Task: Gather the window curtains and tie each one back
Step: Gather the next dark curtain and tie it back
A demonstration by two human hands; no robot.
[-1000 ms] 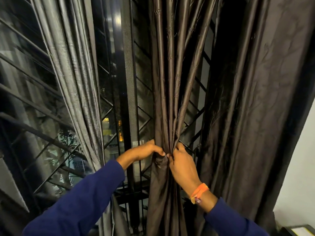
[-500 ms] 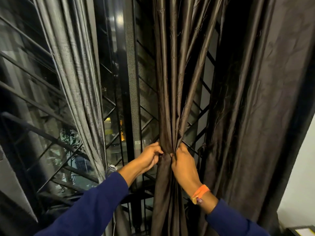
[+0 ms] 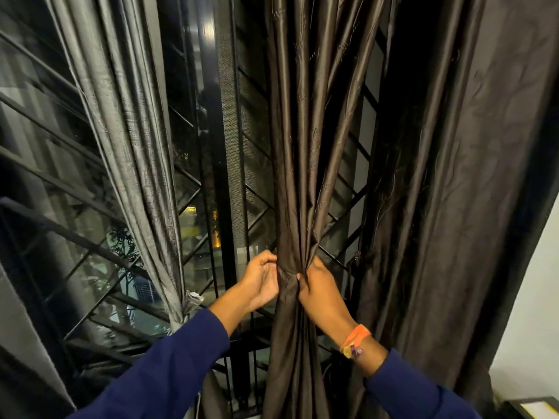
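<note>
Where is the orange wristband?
In the head view, the orange wristband sits on the right wrist, low and right of centre, just below the right hand that grips the brown curtain.

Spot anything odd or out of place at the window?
Nothing stands out. The grey curtain is tied low at its knot; both hands, left and right, cinch the brown curtain, no tie visible yet.

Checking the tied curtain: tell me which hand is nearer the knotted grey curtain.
Left. The left hand is just right of the knotted grey curtain; the right hand is farther right.
</note>
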